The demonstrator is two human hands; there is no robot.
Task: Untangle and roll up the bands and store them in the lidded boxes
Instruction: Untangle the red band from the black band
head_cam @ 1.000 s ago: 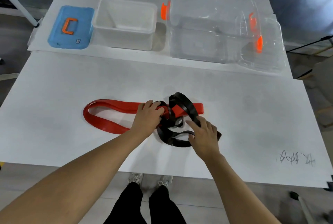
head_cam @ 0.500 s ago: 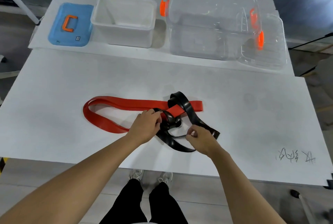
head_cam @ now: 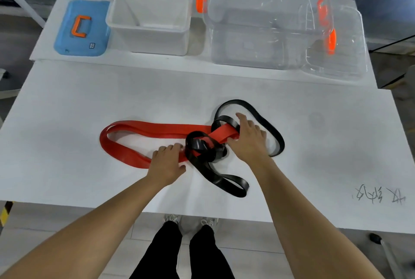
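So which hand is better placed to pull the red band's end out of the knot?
Right hand: it lies on the red band end beside the black band knot. The left hand rests on its lower strand.

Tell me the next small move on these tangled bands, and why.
Probably draw the red band's end back out through the black band's loops with the right hand, while the left hand pins the red band down. The black band is wound around the red one there, and both boxes are empty.
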